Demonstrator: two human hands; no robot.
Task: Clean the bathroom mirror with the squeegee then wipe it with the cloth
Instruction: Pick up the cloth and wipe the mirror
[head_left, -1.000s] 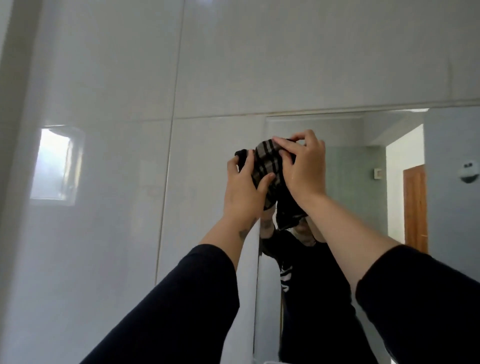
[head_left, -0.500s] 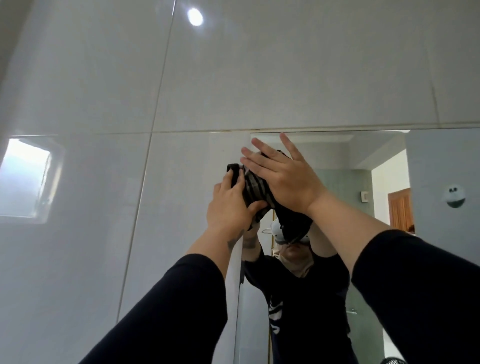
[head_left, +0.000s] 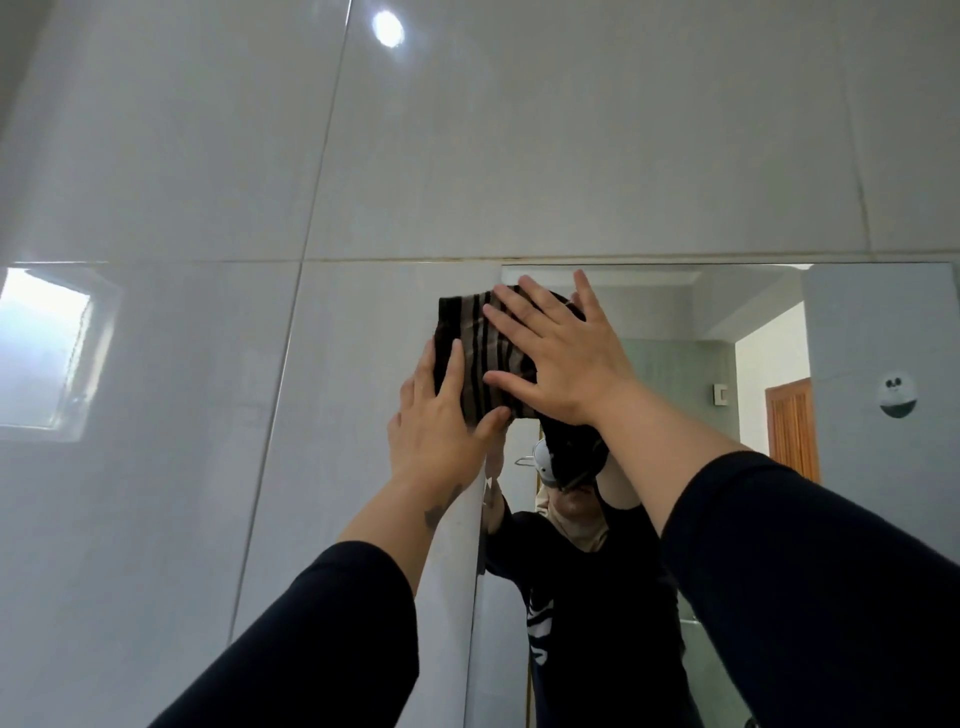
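Tiled wall, one mirror (head_left: 753, 332): two hands press one cloth (head_left: 483, 358).

This is a bathroom in a home. Big shiny grey wall tiles (head_left: 571, 145) fill the wall from 9 o'clock up to 12 o'clock. A mirror (head_left: 857, 332) is fixed on the wall at 3 o'clock. In the mirror you can see a wooden door (head_left: 792, 426), a glass panel (head_left: 680, 384), and a round panda-face thing (head_left: 894, 396) stuck on a wall.

Striped cloth (head_left: 483, 358) pressed flat, apparently, on the mirror's (head_left: 852, 332) top-left corner.
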